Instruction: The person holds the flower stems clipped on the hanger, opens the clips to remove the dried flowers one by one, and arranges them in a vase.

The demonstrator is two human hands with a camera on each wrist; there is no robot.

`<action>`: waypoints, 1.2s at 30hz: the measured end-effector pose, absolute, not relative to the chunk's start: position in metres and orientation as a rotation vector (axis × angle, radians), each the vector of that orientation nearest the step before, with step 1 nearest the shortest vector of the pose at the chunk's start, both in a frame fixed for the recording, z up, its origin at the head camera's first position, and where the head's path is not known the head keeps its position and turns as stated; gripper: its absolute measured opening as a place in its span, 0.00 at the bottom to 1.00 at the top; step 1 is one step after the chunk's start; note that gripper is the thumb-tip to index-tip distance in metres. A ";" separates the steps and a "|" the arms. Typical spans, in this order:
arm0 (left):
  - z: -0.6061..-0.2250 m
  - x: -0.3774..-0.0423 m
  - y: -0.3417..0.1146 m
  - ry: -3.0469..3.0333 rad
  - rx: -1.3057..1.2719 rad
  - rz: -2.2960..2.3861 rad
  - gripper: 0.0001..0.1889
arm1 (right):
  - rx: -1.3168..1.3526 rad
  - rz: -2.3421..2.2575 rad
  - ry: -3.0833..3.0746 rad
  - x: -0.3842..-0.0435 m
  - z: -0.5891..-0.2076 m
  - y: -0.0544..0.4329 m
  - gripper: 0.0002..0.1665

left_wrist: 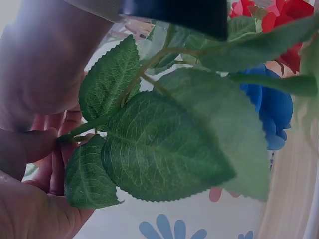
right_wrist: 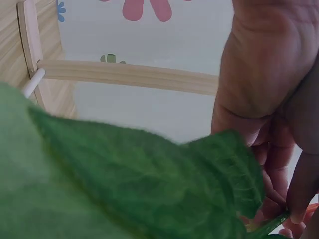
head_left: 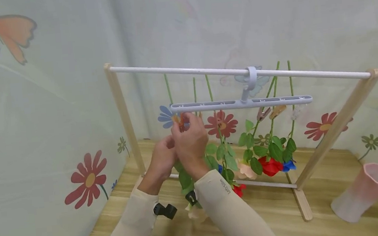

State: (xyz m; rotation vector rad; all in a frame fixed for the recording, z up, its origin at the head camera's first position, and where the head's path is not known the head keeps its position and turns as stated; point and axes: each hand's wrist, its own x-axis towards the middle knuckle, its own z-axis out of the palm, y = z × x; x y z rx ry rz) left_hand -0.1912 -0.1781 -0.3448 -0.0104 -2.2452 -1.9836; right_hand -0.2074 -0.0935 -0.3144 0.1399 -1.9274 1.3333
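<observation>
My left hand (head_left: 162, 158) pinches the green stem (left_wrist: 89, 128) of an artificial flower, whose serrated leaves (left_wrist: 159, 144) fill the left wrist view. The pale bloom (head_left: 196, 212) hangs upside down below the forearms. Close beside it, my right hand (head_left: 191, 142) pinches an orange clothespin (head_left: 182, 122) under the left end of a light grey hanger (head_left: 208, 106). The fingers hide whether the clip has the stem in it. More stems hang from clips along the hanger, with a red bloom (head_left: 271, 166) and a blue bloom (head_left: 288, 165) on the right side.
The hanger hooks over the white rod (head_left: 184, 71) of a wooden stand (head_left: 337, 130). A pink and white vase (head_left: 363, 192) stands on the wooden table (head_left: 264, 221) at right. A curtain with printed flowers and butterflies surrounds the table.
</observation>
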 end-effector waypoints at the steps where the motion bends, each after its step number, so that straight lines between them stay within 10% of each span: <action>1: -0.344 -0.191 -0.177 -2.249 -0.004 -1.975 0.20 | 0.138 1.334 -1.926 -0.208 -0.314 -0.093 0.13; 36: -0.356 -0.119 -0.208 -2.181 0.154 -1.669 0.07 | 0.363 1.308 -1.911 -0.190 -0.328 -0.077 0.17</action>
